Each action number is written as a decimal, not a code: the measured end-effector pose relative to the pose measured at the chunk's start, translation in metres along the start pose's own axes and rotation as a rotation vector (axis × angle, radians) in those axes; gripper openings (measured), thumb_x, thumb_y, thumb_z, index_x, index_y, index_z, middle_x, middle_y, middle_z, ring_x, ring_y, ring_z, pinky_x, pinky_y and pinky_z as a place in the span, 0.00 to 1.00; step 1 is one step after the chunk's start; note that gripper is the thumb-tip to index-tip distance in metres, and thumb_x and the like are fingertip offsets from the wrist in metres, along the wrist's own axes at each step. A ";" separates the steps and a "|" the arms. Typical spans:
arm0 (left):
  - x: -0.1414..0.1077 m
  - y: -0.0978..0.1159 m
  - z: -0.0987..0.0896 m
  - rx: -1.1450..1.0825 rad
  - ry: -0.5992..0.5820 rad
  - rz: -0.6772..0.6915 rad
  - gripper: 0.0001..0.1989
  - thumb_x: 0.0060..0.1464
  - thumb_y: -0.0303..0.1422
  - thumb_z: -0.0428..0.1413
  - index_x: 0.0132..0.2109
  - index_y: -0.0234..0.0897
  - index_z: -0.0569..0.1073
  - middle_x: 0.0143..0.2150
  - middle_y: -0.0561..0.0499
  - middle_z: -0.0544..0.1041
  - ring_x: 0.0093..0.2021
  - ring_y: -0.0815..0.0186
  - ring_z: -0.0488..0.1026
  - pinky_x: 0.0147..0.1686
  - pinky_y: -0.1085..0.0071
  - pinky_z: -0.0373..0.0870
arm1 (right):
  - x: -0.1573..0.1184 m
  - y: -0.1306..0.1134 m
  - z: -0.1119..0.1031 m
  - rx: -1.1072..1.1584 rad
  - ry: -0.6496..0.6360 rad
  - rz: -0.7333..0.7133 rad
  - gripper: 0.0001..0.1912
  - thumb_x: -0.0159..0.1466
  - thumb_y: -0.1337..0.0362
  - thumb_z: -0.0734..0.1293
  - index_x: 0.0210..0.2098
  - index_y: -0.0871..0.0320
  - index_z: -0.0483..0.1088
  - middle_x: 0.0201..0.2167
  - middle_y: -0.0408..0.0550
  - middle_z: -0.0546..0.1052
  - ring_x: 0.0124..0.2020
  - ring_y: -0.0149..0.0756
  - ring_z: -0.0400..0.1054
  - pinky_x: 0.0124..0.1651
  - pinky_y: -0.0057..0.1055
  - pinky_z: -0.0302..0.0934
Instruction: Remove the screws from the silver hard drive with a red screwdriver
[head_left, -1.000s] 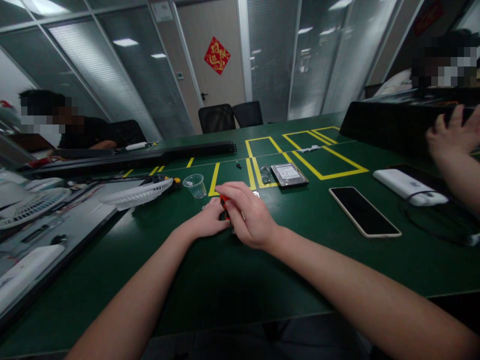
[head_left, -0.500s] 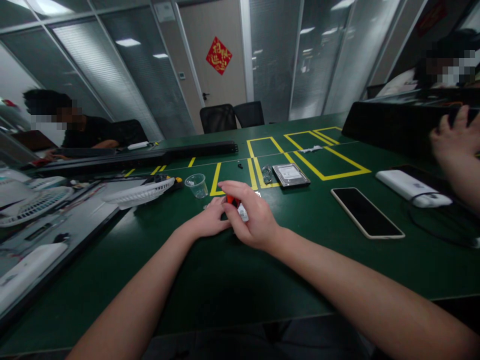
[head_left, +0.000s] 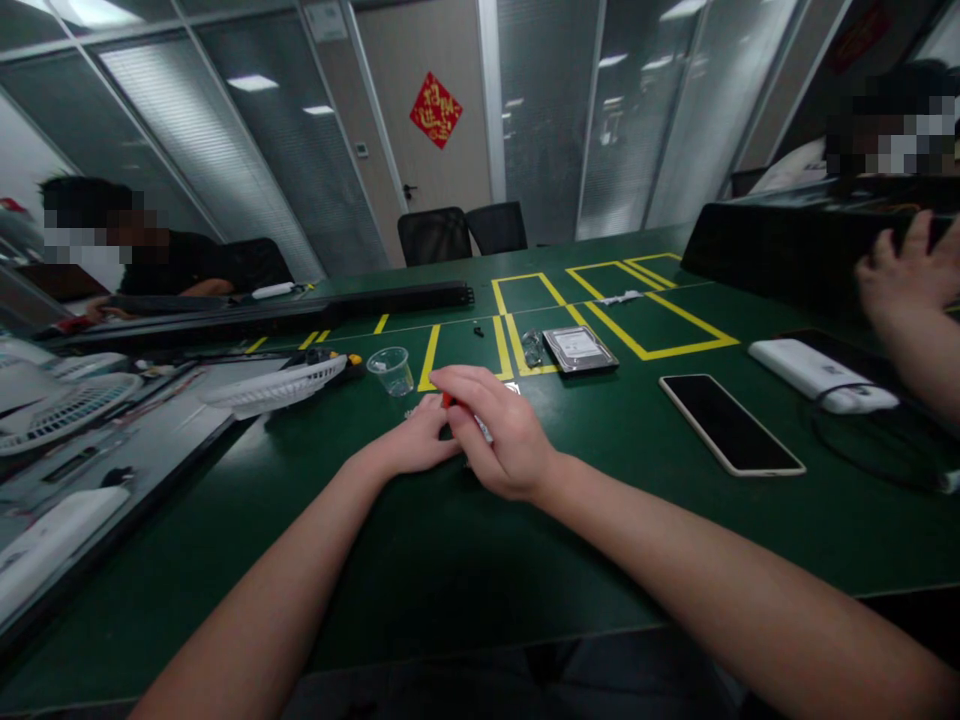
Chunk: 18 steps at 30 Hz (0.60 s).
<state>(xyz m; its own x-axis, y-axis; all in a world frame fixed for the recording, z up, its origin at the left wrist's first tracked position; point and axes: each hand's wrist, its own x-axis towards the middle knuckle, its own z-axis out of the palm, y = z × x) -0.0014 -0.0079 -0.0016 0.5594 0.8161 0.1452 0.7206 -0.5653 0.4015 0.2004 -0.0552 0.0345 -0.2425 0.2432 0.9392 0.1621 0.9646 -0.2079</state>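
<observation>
Both of my hands meet over a part-hidden hard drive (head_left: 513, 388) on the table; a metal corner and a bit of its white label show. My right hand (head_left: 504, 435) curves from above around a red-handled tool (head_left: 448, 399), whose shaft and tip are hidden behind the fingers. On the drive's left side, my left hand (head_left: 418, 437) grips it with its thumb towards me, its fingertips partly covered. Just beyond my left hand stands a clear plastic cup (head_left: 391, 372). A second hard drive (head_left: 580, 350) lies label up, beside a crumpled clear bag (head_left: 532, 348).
To the right are a phone (head_left: 727, 425), a white power bank (head_left: 821, 374) with a black cable, and another person's hand (head_left: 911, 270) by a black case (head_left: 780, 255). White fan parts (head_left: 274, 387) and a metal panel (head_left: 161, 460) lie left. Another person sits far left.
My right hand has tipped slightly over the tool, so less of the red handle shows. My left hand stays in place. The view has shifted a little.
</observation>
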 end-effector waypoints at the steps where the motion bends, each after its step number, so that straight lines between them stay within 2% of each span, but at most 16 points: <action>1: 0.000 0.001 -0.001 -0.002 -0.013 0.010 0.16 0.67 0.35 0.57 0.58 0.34 0.77 0.62 0.39 0.77 0.63 0.47 0.72 0.71 0.45 0.69 | -0.001 0.000 0.000 0.001 -0.009 0.005 0.20 0.78 0.71 0.60 0.66 0.61 0.70 0.61 0.62 0.79 0.63 0.44 0.76 0.66 0.42 0.75; 6: 0.003 0.007 -0.006 -0.056 -0.019 -0.009 0.14 0.64 0.39 0.59 0.50 0.36 0.78 0.57 0.40 0.80 0.58 0.46 0.75 0.65 0.45 0.76 | -0.005 0.003 -0.001 0.006 -0.027 0.017 0.25 0.78 0.74 0.56 0.70 0.56 0.68 0.64 0.59 0.78 0.66 0.42 0.75 0.68 0.41 0.75; 12: 0.003 0.004 -0.006 -0.079 -0.010 0.004 0.18 0.63 0.42 0.59 0.54 0.35 0.78 0.60 0.37 0.78 0.63 0.43 0.74 0.66 0.43 0.75 | -0.004 0.003 -0.001 -0.022 -0.026 0.023 0.23 0.78 0.73 0.56 0.67 0.57 0.69 0.61 0.60 0.78 0.62 0.42 0.76 0.63 0.42 0.77; 18: 0.002 0.005 -0.007 -0.039 -0.011 -0.016 0.16 0.64 0.41 0.60 0.54 0.38 0.78 0.61 0.39 0.78 0.63 0.45 0.74 0.68 0.45 0.73 | -0.001 -0.002 -0.002 -0.041 -0.013 0.031 0.19 0.78 0.71 0.58 0.65 0.57 0.69 0.58 0.59 0.78 0.58 0.41 0.77 0.60 0.41 0.78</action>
<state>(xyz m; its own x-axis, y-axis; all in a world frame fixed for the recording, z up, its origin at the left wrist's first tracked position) 0.0008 -0.0086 0.0067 0.5524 0.8236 0.1290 0.7130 -0.5469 0.4387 0.2019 -0.0573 0.0341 -0.2491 0.2742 0.9288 0.2085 0.9518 -0.2250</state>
